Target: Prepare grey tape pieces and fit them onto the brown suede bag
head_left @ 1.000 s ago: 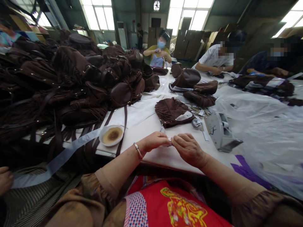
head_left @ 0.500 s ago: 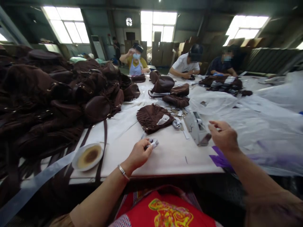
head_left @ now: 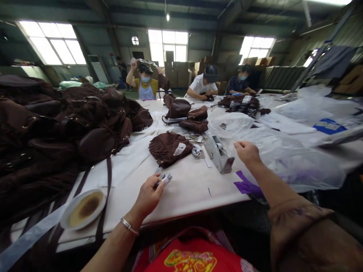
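Observation:
My left hand (head_left: 151, 192) pinches a small grey-and-white bundle (head_left: 165, 178) over the table; what is wrapped in it cannot be made out. Off to the right, my right hand (head_left: 248, 152) is closed with fingertips together, beside a grey tape dispenser (head_left: 218, 154) and apart from it. Anything between those fingertips is too small to see. A dark brown fringed bag (head_left: 168, 148) lies on the table beyond my left hand, with a white patch on top. Next to it sits a small grey-white roll (head_left: 196, 152).
Dark brown bags (head_left: 96, 143) are heaped high on the left. A dish of brownish liquid (head_left: 85, 208) stands at the near left edge. Clear plastic sheeting (head_left: 295, 158) and a purple strip (head_left: 246, 184) lie at right. Several co-workers sit across the table.
The view has swung to the right. My right hand has drawn slightly away from the dispenser, its fingers closer together. My left hand keeps its bundle. A co-worker opposite has raised both arms.

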A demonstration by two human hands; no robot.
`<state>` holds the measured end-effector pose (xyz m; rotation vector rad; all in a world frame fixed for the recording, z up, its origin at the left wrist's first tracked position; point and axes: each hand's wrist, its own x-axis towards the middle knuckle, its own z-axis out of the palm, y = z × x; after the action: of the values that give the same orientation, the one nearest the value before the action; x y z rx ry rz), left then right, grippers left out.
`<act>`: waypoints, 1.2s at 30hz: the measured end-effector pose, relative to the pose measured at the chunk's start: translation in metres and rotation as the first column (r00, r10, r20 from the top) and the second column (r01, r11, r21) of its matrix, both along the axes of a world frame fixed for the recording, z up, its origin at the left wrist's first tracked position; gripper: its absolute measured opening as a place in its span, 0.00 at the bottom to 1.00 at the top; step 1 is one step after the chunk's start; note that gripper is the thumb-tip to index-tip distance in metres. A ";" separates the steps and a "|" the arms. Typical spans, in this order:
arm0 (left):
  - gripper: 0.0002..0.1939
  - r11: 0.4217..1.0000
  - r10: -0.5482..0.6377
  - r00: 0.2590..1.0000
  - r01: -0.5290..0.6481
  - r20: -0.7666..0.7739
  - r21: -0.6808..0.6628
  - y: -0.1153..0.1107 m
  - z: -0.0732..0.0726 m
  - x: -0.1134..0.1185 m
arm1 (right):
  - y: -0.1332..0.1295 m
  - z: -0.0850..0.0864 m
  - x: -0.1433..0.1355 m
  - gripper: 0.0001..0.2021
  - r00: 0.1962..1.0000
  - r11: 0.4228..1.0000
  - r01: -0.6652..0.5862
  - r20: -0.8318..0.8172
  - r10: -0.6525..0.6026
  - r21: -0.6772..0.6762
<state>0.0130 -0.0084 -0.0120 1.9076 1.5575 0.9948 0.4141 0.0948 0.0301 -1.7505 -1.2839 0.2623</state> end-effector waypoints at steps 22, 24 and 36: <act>0.10 0.975 -0.173 0.985 0.170 0.003 0.144 0.009 -0.018 0.024 | -0.042 -0.064 0.002 0.07 0.848 0.950 -0.074 -0.521 -0.101 -0.304; 0.09 0.974 -0.158 0.987 0.154 0.014 0.164 0.007 -0.019 0.025 | -0.044 -0.065 0.003 0.08 0.875 0.941 -0.068 -0.474 -0.103 -0.332; 0.04 0.940 0.007 0.990 0.041 -0.139 0.338 -0.003 -0.015 0.030 | -0.094 -0.023 -0.183 0.18 0.587 0.622 -0.775 -0.493 0.642 -0.113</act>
<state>0.0427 -0.0110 -0.0274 2.2631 1.5169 1.2128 0.2314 0.0003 0.0071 -1.1984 -1.6342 1.3191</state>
